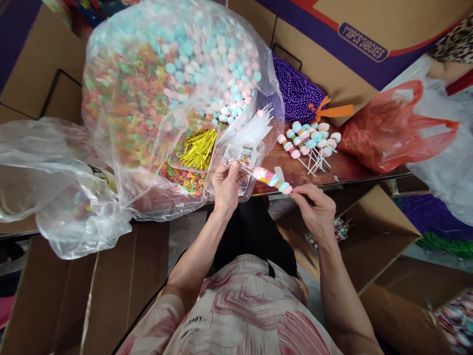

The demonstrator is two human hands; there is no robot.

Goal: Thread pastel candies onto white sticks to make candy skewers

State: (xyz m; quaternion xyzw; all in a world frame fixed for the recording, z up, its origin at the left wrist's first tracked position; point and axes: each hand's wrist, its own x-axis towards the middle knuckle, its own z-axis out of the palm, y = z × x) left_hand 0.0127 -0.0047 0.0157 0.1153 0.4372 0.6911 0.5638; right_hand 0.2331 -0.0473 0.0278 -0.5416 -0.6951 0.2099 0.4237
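Note:
My left hand [226,186] pinches the white stick end of a marshmallow skewer [272,179] threaded with pink, white and blue pieces. My right hand [313,208] pinches the skewer's far tip, fingers closed on the last pink piece. Both hands hover over the near edge of a brown table [334,167], above a clear plastic tray [240,162]. The tray holds white sticks [251,129] and gold twist ties [198,148]. A pile of finished skewers [309,142] lies on the table to the right.
A big clear bag [166,79] of pastel marshmallows and coloured rings fills the left of the table. Purple beads [295,88], a red plastic bag [391,128] and cardboard boxes [369,34] stand behind. An open box [373,236] sits low on the right.

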